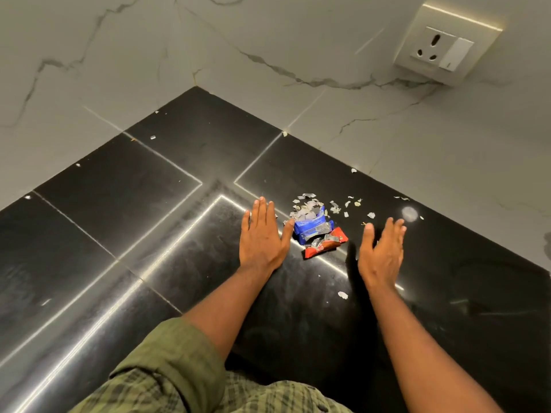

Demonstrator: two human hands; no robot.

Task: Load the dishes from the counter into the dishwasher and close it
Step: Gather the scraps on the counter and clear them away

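Left hand [262,236] flat on black counter [134,204], right hand [380,248] fingers straight (both grips empty); wrappers [319,234] between.

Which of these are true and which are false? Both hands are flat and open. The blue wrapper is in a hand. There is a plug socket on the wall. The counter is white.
1. Both hands are open: true. The left hand and right hand have straight fingers.
2. A hand holds the blue wrapper: false. It lies on the counter between the hands.
3. A socket is on the wall: true.
4. The counter is white: false. It is black.
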